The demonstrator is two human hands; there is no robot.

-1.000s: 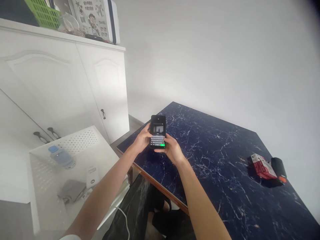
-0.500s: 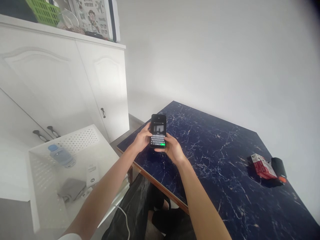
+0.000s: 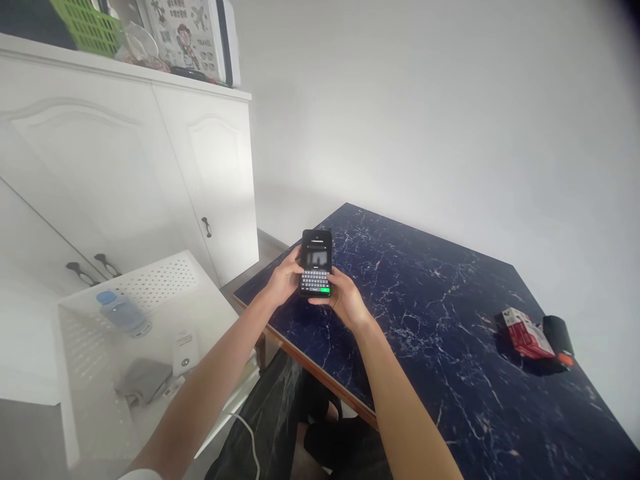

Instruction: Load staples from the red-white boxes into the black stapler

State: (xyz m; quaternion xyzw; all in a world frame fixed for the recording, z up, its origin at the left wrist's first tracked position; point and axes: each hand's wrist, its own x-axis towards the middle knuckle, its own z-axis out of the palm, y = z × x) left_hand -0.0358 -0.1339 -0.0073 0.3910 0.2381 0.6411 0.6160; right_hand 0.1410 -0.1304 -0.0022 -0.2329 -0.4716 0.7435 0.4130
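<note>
A black smartphone (image 3: 317, 257) is held upright between both hands, its screen facing me. The dark screen shows a keyboard in its lower half with a green key at the bottom right. My left hand (image 3: 286, 279) is closed round the phone's left edge, thumb by the keyboard. On the opposite side, my right hand (image 3: 345, 297) grips the lower right edge, with its thumb on or just over the keys and a finger under the bottom. The fingers behind the phone are hidden. Below the phone lies the blue marbled table (image 3: 390, 280).
At the table's right are a red and white box (image 3: 527, 335) and a dark object with an orange part (image 3: 557, 337). To the left, a white perforated bin (image 3: 170, 277) holds a blue-capped bottle (image 3: 123, 312), a grey cloth item (image 3: 144, 380) and a white box (image 3: 185, 352). Behind stands a white cabinet (image 3: 215, 160).
A line of light text has appeared near the top of the phone's screen. My right thumb has shifted slightly on the keyboard; both hands keep their hold.
</note>
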